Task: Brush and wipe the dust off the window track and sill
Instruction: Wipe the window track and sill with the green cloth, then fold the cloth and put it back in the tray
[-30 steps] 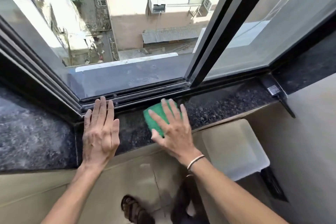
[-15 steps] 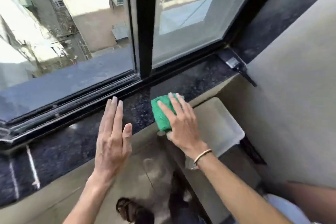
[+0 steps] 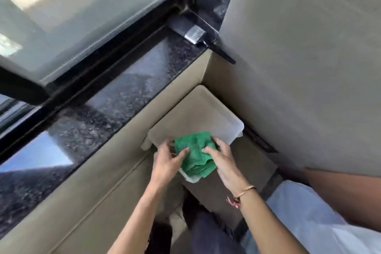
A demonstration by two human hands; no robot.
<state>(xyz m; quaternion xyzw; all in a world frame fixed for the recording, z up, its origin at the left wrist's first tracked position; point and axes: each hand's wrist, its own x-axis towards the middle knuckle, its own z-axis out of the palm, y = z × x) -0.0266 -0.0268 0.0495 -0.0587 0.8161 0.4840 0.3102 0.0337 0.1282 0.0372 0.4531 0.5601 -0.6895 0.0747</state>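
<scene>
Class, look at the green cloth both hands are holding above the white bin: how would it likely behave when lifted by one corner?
The green cloth would probably droop, since it is bunched and folded between the left hand and right hand. It looks light. Its woven texture likely grips rather than slips.
</scene>
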